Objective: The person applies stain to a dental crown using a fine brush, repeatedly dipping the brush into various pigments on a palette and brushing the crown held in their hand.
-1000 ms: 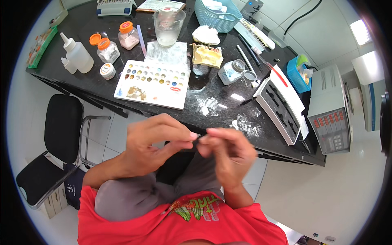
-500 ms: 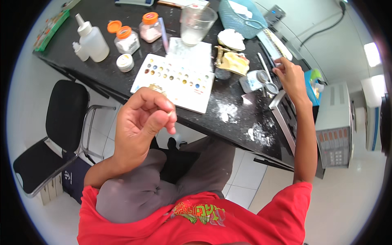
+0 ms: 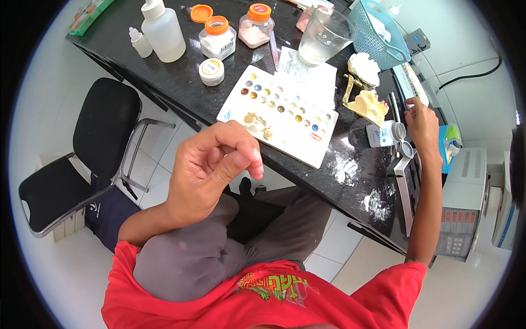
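Observation:
My left hand (image 3: 216, 164) is raised before the white palette (image 3: 274, 137) with dabs of colour, thumb and index fingertip pinched together; what lies between them is too small to make out. My right hand (image 3: 421, 125) reaches to the bench's right, fingers curled among slim tools, its grip hidden. Left of it lie a white pen-like rod (image 3: 394, 107), a yellow dental cast (image 3: 367, 107) with a brass frame and a white plaster piece (image 3: 362, 68). An open jar (image 3: 383, 134) stands just below these, beside a long open case (image 3: 405, 203).
The black bench (image 3: 153, 79) holds squeeze bottles (image 3: 164, 35), orange-lidded jars (image 3: 255, 30), a glass of liquid (image 3: 323, 38) and a blue basket (image 3: 372, 38). A grey machine (image 3: 463, 192) stands right, a blue box (image 3: 446, 142) beside it. A black chair (image 3: 104, 131) is left.
My hands have parted: my right hand went from beside the left to the tools at the back right, while my left stays raised, pinched. The view has swung, shifting the bench.

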`<move>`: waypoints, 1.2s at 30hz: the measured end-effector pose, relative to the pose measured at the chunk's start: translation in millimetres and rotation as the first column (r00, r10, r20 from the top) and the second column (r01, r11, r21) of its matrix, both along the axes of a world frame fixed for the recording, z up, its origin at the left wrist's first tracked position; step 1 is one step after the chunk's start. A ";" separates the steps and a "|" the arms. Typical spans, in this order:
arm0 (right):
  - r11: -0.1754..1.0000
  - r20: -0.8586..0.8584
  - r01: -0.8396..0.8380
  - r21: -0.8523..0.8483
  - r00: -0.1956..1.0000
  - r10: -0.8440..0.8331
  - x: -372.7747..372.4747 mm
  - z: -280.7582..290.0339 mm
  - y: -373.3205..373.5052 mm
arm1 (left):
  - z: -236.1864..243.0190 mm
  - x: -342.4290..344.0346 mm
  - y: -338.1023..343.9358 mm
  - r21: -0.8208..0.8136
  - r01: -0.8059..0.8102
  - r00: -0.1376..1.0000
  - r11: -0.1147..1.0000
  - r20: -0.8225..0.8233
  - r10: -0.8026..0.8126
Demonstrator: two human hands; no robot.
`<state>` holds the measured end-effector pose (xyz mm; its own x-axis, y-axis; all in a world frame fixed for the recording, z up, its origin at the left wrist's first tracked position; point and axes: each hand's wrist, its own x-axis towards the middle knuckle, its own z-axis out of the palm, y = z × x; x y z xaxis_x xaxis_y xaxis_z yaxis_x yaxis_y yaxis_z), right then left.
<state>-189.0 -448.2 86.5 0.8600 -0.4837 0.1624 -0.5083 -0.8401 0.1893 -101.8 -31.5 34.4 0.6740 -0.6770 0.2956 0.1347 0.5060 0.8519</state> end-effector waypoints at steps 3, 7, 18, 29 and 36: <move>0.997 0.083 -0.076 -0.014 0.994 0.077 -5.0 8.1 5.4 | 5.1 -2.5 3.5 0.107 -0.018 0.999 0.994 -0.045 0.023; 0.994 0.364 -0.105 0.027 0.927 0.088 -18.7 35.0 16.3 | 5.1 -5.2 2.3 0.146 -0.037 0.962 0.989 -0.263 0.075; 0.684 0.959 -0.684 0.251 0.271 -0.081 -53.2 49.0 171.6 | 1.4 -2.6 -3.7 0.020 0.154 0.827 0.988 -0.550 -0.118; 0.321 0.668 -0.615 0.720 0.740 -0.079 29.9 8.6 208.7 | -2.5 5.7 0.0 0.050 0.182 0.763 0.982 -0.637 -0.109; 0.464 0.718 -0.665 0.585 0.691 0.086 42.0 -13.1 204.8 | -12.3 -0.2 1.4 0.109 0.122 0.863 0.987 -0.503 -0.051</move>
<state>-147.1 -243.4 73.4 0.8704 -0.2939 0.3951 0.1539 -0.5999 -0.7851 -102.0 -30.0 22.1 0.6440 -0.7484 -0.1588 0.5957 0.3603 0.7178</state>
